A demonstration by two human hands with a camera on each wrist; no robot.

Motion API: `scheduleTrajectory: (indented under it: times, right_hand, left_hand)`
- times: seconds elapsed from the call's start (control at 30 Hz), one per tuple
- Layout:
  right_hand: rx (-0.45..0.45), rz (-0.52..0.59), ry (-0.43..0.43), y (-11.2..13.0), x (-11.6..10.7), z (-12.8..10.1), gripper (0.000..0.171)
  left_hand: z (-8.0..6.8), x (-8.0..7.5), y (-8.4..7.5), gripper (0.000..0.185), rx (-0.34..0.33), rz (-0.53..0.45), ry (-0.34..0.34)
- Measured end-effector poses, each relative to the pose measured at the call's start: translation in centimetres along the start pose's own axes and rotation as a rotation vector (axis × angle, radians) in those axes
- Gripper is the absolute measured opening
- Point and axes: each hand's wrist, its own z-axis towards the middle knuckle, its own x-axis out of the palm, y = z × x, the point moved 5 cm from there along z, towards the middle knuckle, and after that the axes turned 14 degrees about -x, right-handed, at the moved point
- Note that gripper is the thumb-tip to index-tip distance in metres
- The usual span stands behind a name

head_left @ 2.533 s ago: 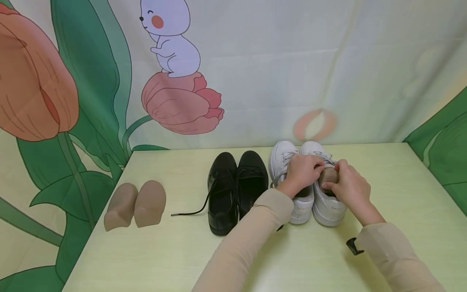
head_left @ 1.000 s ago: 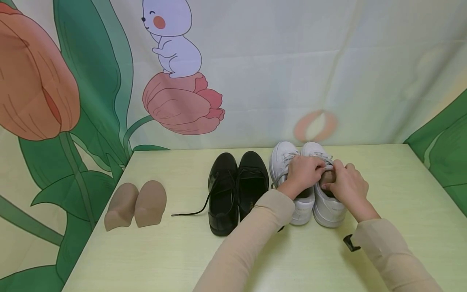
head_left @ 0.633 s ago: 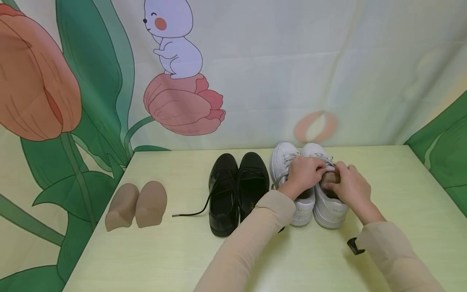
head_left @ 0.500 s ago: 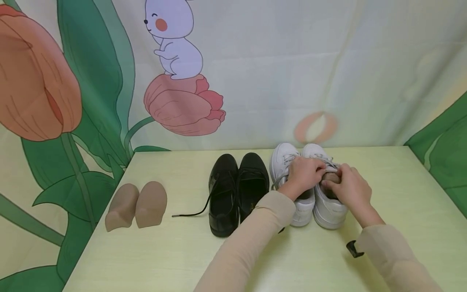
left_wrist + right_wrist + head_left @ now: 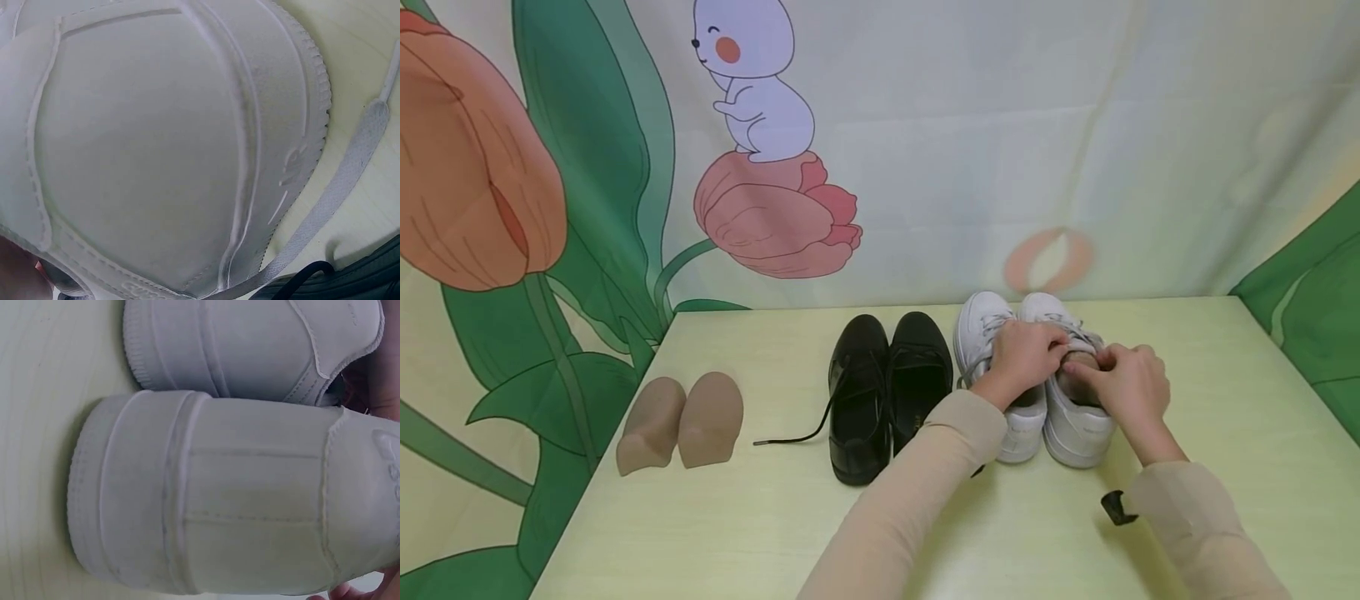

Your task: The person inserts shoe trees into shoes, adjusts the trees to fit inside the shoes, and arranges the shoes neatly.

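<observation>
Both hands work at the right-hand white sneaker (image 5: 1078,437), which stands flat beside the left-hand white sneaker (image 5: 979,321). My left hand (image 5: 1024,357) reaches across the left one and pinches the tongue at the opening. My right hand (image 5: 1133,385) holds a brown toe-shaped shoe insert (image 5: 1081,358), its thumb lying across it and its fingers at the collar. Part of the insert sits down inside the shoe, its front hidden under the tongue. The sneaker's heel (image 5: 256,494) fills the right wrist view; a white side panel (image 5: 137,144) fills the left.
Two more brown inserts (image 5: 651,425) lie side by side on the left of the table (image 5: 737,533). A pair of black shoes (image 5: 859,408) stands left of the sneakers, one black lace (image 5: 790,440) trailing out. Behind the table hangs a printed curtain (image 5: 940,167).
The right hand's thumb has moved across the insert, and the insert has slid deeper toward the toe. The left hand stays at the tongue. The other shoes have not moved.
</observation>
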Motion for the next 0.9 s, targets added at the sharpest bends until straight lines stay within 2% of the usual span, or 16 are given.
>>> scheduleTrajectory:
  times: [0.37, 0.9]
  right_hand:
    - [-0.061, -0.019, 0.045, -0.2, -0.1, 0.6, 0.048]
    - [-0.049, -0.097, 0.160, -0.3, 0.2, 1.1, 0.049]
  left_hand:
    - [-0.1, -0.1, 0.0, 0.017, -0.004, 0.007, 0.000]
    - [-0.1, 0.1, -0.2, 0.017, 0.031, 0.039, -0.011]
